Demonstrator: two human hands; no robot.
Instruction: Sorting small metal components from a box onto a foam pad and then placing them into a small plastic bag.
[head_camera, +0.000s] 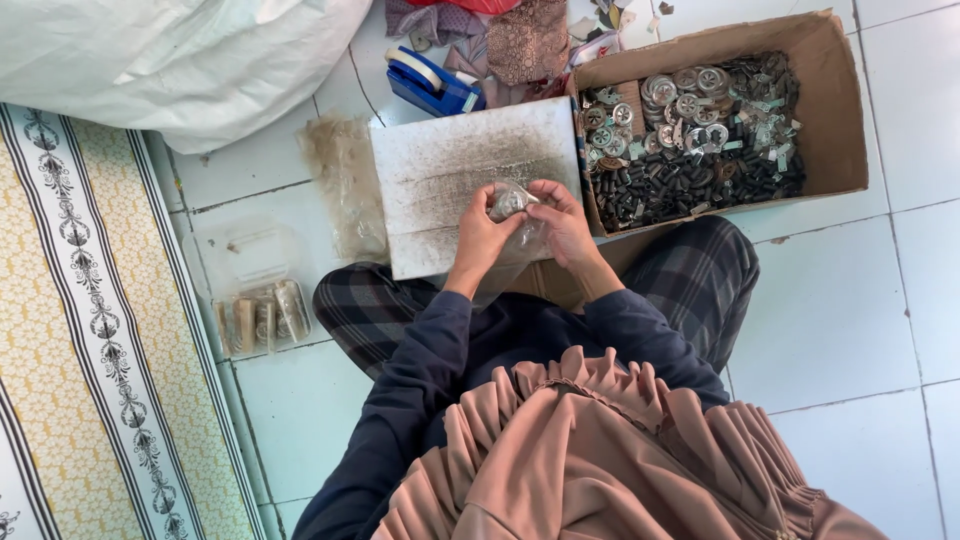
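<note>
Hands meet over the near edge of a worn white board (470, 175) that rests on the person's crossed legs. The left hand (480, 240) and the right hand (562, 222) both curl their fingers closed around a small clear plastic bag (520, 238), with a round silvery metal part (510, 202) pinched between the thumbs at the top of it. The bag hangs from the fingers toward the lap, so its long axis seems to run from the board edge back toward the body, mouth upward at the fingertips; the part itself is round and shows no clear direction.

The film looks thin and slack, so a loose pinch could let the part slide off sideways onto the board or down between the knees, and the bag's mouth could fold shut on itself.

Left of the knee, on the tiled floor, lies a clear tray (262, 318) of filled packets. Farther out to the right stands a cardboard box (835, 110) heaped with black pieces and silvery discs, and beyond the board sits a blue tape dispenser (432, 85).
</note>
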